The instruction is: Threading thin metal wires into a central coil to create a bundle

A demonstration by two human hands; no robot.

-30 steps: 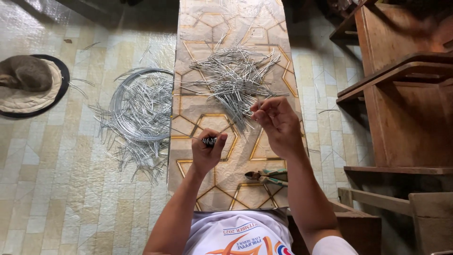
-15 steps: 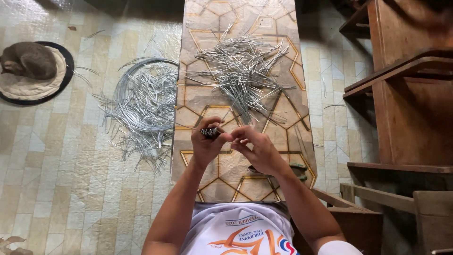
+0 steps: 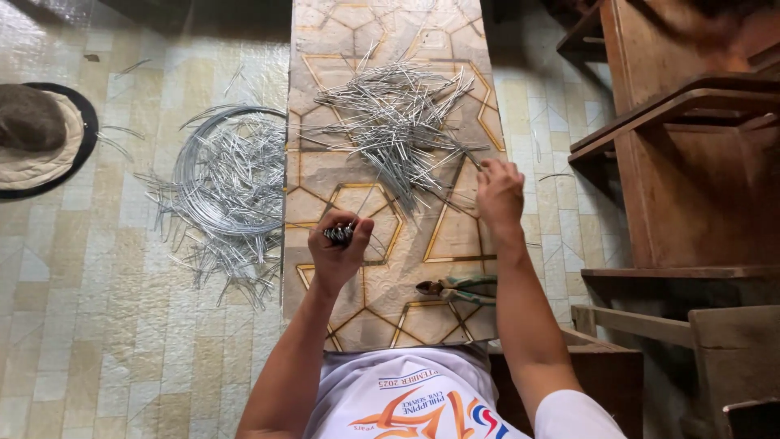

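My left hand point(image 3: 337, 248) is closed around a small bundle of short wire pieces point(image 3: 338, 235), held upright over the patterned board point(image 3: 382, 284). My right hand point(image 3: 499, 193) reaches out to the right edge of a loose pile of cut wire pieces point(image 3: 398, 122) on the board, its fingertips pinching at one wire end. Pliers with green handles point(image 3: 455, 288) lie on the board near my right forearm.
A coil of grey wire with several cut pieces point(image 3: 227, 183) lies on the tiled floor left of the board. A round mat with a dark lump point(image 3: 36, 138) sits far left. Wooden furniture point(image 3: 691, 154) stands at the right.
My right hand has left the bundle in my left hand and moved up and right to the wire pile. The left hand stays closed on the bundle.
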